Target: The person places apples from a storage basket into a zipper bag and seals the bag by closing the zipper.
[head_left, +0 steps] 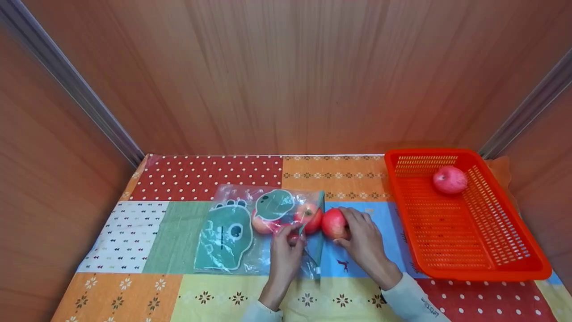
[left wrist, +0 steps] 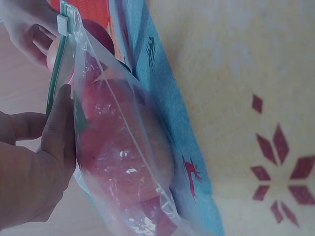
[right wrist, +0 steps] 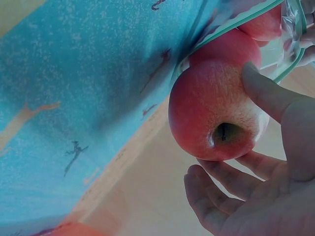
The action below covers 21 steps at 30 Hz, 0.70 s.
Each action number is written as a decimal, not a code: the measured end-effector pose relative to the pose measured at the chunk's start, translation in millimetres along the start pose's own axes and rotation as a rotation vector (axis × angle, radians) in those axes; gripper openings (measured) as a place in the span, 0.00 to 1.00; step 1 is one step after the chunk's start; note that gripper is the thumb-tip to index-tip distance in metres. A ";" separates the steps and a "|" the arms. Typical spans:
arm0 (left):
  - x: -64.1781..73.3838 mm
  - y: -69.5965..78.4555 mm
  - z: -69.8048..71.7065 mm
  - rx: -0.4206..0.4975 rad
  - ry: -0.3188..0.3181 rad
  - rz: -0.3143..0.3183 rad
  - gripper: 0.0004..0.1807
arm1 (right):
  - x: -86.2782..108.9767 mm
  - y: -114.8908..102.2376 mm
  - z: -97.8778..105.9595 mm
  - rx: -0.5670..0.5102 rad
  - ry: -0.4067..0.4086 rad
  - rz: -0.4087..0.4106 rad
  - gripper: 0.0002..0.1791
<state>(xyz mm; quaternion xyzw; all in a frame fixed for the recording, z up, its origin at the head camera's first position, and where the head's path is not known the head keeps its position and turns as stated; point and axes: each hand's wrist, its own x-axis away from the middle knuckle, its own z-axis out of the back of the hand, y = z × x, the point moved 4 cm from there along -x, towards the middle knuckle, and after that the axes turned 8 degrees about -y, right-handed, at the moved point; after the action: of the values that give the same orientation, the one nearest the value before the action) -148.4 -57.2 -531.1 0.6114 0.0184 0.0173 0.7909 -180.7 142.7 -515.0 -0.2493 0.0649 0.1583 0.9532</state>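
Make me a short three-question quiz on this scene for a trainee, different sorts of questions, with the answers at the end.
1. What does the right hand hold?
2. True or false: the orange basket holds just one apple.
3. Which part of the clear zip bag does the left hand pinch?
A. its closed end
B. its open edge
C. a side seam

Key: 1. A red apple. 2. True. 3. B.
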 end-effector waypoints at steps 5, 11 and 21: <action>0.4 0.8 0.7 -0.014 0.006 0.000 0.20 | -0.3 -1.8 -3.6 -0.008 -0.008 -0.009 0.43; 1.2 2.0 0.9 -0.015 0.007 -0.001 0.20 | -1.9 -6.6 -8.5 -0.020 -0.026 -0.012 0.43; 1.1 2.5 0.8 -0.013 0.001 0.003 0.21 | -6.4 -13.5 -15.2 -0.038 -0.038 0.005 0.43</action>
<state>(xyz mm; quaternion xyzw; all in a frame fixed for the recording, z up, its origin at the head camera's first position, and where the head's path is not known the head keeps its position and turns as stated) -147.3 -57.3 -528.5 0.6064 0.0178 0.0190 0.7948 -182.9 122.4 -520.8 -0.2641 0.0445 0.1664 0.9490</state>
